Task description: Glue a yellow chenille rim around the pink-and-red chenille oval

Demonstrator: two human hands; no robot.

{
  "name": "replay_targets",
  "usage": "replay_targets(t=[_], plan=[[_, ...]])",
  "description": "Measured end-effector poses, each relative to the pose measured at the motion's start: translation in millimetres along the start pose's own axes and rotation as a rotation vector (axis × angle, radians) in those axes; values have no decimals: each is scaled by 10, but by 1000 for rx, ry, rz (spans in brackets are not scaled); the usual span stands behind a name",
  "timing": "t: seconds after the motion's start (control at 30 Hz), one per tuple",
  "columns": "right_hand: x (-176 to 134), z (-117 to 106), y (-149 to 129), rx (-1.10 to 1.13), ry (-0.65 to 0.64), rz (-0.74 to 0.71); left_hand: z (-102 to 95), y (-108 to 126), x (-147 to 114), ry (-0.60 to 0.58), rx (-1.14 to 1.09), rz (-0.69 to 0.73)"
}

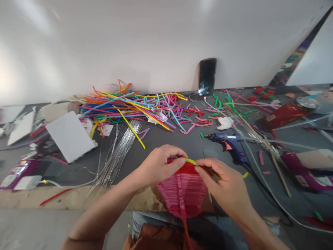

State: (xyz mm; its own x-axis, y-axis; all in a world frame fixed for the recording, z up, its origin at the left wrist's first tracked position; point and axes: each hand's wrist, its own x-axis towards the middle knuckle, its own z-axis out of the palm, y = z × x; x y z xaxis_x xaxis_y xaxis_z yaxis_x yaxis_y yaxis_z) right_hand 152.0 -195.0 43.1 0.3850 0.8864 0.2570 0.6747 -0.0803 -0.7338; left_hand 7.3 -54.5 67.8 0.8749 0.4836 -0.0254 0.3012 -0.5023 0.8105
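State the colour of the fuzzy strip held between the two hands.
The fuzzy strip is yellow, seen best in the head view.

Wears blue denim (143, 219) toward six o'clock, with creased rust-brown cloth (153, 238) over it. Leaves left hand (162, 165) and right hand (226, 180) bare, likewise left forearm (104, 205) toward seven and right forearm (251, 217) toward five.

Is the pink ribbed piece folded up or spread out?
Spread out: the pink ribbed piece shows its broad face on both sides of its middle ridge.

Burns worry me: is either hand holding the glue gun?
No, the glue gun lies on the table, beyond the right hand.
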Motion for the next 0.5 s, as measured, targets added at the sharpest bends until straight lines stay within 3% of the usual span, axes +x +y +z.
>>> replay_targets(t=[0.13,0.5], plan=[[26,5,-40,10,-8,-41,-4,94,60,-69,107,106],[-84,-126,57,-22,-38,41,23,70,97,-66,97,12]])
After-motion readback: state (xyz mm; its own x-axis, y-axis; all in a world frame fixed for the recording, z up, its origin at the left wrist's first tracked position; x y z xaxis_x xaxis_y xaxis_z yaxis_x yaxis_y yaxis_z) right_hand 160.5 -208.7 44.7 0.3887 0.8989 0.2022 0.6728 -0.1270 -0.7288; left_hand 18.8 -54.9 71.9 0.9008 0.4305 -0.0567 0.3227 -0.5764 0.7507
